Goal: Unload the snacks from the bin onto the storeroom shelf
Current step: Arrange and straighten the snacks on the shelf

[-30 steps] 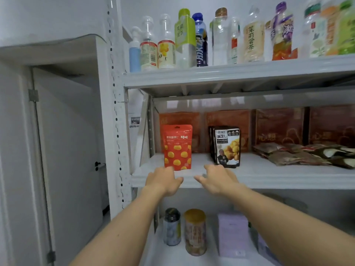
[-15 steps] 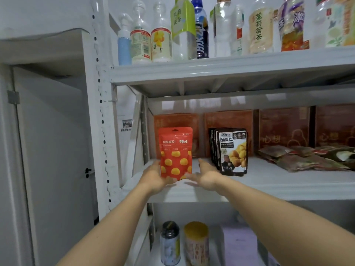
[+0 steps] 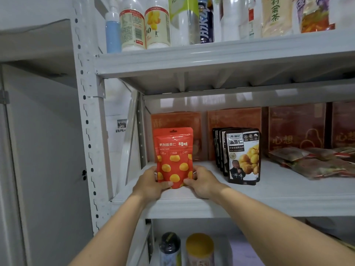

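Both hands on the red pouch (image 3: 173,156). My left hand (image 3: 148,182) grips its lower left edge and my right hand (image 3: 201,182) the lower right edge. Both thumbs press on the front near the bottom corners; the other fingers wrap round the sides to the back, mostly hidden. Neither hand holds anything else. The pouch is upright, front facing me, yellow chestnut print across the lower half. It sits at the left end of the middle shelf (image 3: 249,196), towards the front edge. Its bottom edge is at the shelf board, but my hands cover the corners, so I can't tell if it's fully set down. Right of it, apart with a clear gap, is a row of black pouches (image 3: 244,156), upright, packed one behind another, front one face-on. Along the back of the same shelf is a line of brown boxes (image 3: 234,131), also upright; the leftmost is directly behind the red pouch. Far right on the board are flat brown packets (image 3: 317,164), lying down and overlapping. The upper shelf (image 3: 211,54) carries a row of bottles (image 3: 157,27), tops cut off by the frame. The lower shelf has a dark can (image 3: 170,246) just beside a yellow-lidded can (image 3: 199,246), with a purple box (image 3: 244,254) to their right, partly behind my right forearm. A perforated upright post (image 3: 86,112) frames the left side of the rack, with a white door (image 3: 38,150) left of that.
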`<state>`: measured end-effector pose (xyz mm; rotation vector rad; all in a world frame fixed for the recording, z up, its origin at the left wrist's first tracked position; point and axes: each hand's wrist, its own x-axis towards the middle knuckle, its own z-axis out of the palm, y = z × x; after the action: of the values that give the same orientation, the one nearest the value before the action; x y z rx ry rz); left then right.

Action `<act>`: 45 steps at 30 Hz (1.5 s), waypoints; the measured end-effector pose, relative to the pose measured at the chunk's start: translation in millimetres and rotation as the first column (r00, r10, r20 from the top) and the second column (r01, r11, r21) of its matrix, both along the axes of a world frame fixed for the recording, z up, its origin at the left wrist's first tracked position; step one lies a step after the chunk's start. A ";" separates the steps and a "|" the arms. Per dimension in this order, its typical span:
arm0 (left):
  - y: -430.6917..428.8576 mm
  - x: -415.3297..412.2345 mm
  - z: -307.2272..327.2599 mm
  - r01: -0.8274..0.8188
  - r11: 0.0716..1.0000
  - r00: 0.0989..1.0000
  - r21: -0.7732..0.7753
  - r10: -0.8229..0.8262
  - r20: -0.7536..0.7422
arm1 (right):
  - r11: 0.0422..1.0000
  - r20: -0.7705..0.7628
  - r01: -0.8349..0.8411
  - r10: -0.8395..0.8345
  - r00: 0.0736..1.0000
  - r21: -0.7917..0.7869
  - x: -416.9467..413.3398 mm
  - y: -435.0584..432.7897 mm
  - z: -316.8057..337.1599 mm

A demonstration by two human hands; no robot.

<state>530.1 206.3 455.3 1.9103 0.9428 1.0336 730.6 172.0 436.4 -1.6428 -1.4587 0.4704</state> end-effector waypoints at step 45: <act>-192.1 11.9 -1.5 0.194 0.755 0.665 0.626 0.368 -0.650 | 0.918 0.877 0.397 -0.203 0.436 0.015 -23.9 -258.1 12.5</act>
<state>542.0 14.2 453.8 3.0676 1.2284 0.6261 706.8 -86.1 448.8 -2.4361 -1.7554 -0.5848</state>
